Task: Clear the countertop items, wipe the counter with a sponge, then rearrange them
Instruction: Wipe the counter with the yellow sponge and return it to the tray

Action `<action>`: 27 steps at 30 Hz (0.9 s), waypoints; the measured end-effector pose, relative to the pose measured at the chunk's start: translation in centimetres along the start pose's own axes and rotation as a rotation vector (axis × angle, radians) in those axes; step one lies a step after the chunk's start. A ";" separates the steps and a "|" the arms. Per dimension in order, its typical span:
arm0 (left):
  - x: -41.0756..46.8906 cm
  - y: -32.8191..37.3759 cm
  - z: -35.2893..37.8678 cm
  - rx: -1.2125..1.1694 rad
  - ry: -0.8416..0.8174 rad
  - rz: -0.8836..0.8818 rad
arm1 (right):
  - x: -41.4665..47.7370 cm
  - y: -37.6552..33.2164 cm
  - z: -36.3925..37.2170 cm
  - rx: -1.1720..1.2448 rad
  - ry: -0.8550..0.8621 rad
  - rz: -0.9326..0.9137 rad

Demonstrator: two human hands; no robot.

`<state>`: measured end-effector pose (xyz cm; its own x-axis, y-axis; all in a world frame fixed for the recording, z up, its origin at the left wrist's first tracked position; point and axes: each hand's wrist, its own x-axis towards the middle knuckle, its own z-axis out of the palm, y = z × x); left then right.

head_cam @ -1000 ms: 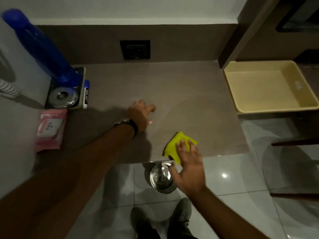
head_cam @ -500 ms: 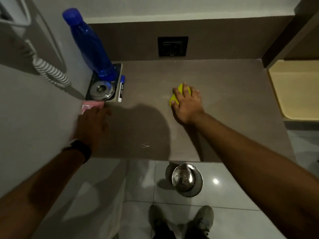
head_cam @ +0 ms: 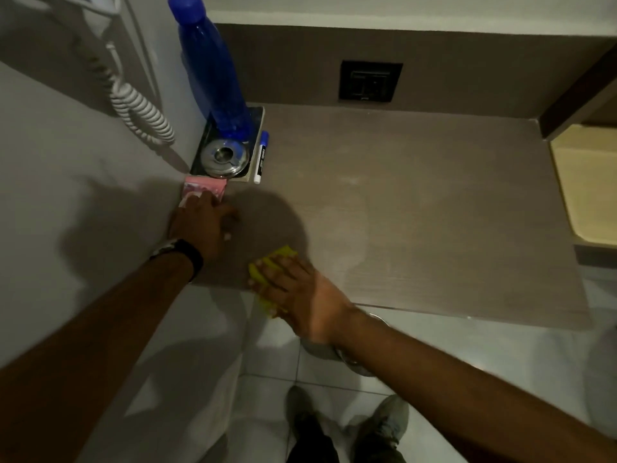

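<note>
- From the head camera, our right hand presses a yellow sponge flat against the front edge of the brown surface; the fingers lie spread over the sponge, which partly overhangs the edge.
- Our left hand rests on a pink wipes pack lying against the left wall; the fingers look loosely curled over its near end, though we cannot tell if they grip it or only touch it.
- Behind the pack, in the back-left corner, a dark tray carries a blue bottle and a round steel lidded container, with a blue-capped marker just beside the tray.
- A cream plastic tub sits to the right, apart from the surface, and shows nothing in the part in view.
- We judge the wiping is under way: the wide middle and right of the surface are bare and faintly streaked. The corner under the tray and pack looks not yet wiped, and the rearranging is left to do.
</note>
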<state>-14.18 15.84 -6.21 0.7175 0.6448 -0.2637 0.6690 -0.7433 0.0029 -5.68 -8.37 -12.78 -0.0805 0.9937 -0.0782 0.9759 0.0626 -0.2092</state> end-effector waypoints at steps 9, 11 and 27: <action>0.1 -0.1 0.2 0.251 -0.070 0.153 | -11.6 8.9 -2.5 -0.013 0.086 0.728; 0.3 0.1 0.0 0.336 -0.106 0.202 | -9.3 7.1 -2.3 -0.006 0.145 0.900; 2.1 0.2 -0.7 0.492 -0.117 0.311 | 8.5 10.0 -4.4 0.064 0.007 0.314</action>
<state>-12.39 17.13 -6.07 0.8204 0.3802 -0.4270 0.2419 -0.9075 -0.3433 4.29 1.16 -11.21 0.2246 0.9641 -0.1418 0.9379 -0.2534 -0.2371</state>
